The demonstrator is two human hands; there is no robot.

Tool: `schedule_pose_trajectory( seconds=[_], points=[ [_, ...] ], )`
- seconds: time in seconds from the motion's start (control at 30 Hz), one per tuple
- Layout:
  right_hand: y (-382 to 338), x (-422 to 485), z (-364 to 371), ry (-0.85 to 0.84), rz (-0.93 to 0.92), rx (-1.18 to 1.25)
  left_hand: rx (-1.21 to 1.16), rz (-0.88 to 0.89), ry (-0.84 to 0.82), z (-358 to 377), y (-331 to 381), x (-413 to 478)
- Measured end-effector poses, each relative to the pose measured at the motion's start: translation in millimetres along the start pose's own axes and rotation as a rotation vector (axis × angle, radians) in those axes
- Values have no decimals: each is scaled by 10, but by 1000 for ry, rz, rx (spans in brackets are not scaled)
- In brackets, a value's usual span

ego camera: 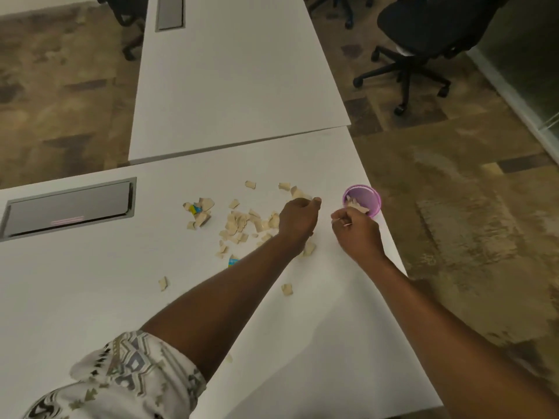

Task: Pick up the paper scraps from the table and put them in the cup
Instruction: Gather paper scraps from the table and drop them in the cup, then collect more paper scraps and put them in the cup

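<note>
A pink cup stands near the right edge of the white table, with several tan paper scraps inside. Many more tan scraps lie scattered over the table's middle, a few with blue and yellow print. My left hand hovers over the pile's right end, its fingers curled around a tan scrap that sticks out past them. My right hand is just below and left of the cup, fingers closed, with a thin pale sliver at its fingertips.
A grey cable hatch is set into the table at the left. A second white table adjoins at the back. Black office chairs stand on the patterned carpet to the right and behind.
</note>
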State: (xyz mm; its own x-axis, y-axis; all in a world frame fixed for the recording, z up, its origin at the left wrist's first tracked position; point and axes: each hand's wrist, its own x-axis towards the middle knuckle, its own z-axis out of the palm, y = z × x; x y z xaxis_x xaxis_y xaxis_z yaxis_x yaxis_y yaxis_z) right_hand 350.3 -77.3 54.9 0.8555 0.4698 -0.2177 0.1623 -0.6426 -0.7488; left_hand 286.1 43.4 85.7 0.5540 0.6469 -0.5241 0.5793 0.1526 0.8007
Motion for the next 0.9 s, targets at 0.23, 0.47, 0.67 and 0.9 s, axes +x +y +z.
schedule_pose_trajectory(
  seconds=[0.23, 0.47, 0.67, 0.9],
  points=[
    [134, -432, 538, -244, 50, -214, 300, 88, 134, -637, -986, -355],
    [248, -795, 954, -350, 173, -251, 731, 395, 273, -1155, -2388, -996],
    [164, -1025, 1269, -382, 249, -160, 1041, 552, -78, -1495, -3412, -1561],
    [-51, -1112, 1533, -492, 165, -205, 1158, 457, -130, -1607, -3599, -1546]
  ],
)
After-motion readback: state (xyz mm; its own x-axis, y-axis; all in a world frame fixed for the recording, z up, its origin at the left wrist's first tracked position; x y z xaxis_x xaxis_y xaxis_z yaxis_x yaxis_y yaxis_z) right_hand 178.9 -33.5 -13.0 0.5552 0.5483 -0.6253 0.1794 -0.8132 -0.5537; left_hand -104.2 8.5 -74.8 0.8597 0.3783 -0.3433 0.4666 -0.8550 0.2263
